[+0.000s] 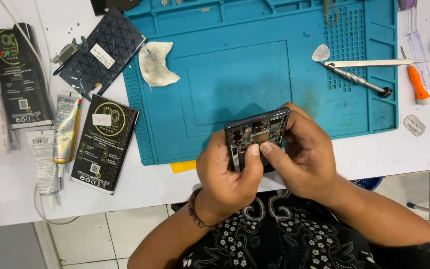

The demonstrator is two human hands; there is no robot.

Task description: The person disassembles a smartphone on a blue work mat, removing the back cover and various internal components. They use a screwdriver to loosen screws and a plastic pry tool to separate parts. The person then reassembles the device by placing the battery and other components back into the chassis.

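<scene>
An opened dark smartphone (261, 128) with its inner boards and metal shields exposed is held over the near edge of a blue repair mat (235, 69). My left hand (227, 174) grips the phone's lower part from the left, thumb pressed on its inside. My right hand (307, 154) holds it from the right, with the thumb tip beside the left thumb on the internals. The lower half of the phone is hidden by my fingers.
On the mat lie a white cloth scrap (156, 64), a pick (320, 53), tweezers (374, 63) and a metal screwdriver (359, 79). An orange-handled tool (416, 82) and a razor blade (414, 125) lie at right. Black packets (104, 142), glue tubes (65, 127) lie at left.
</scene>
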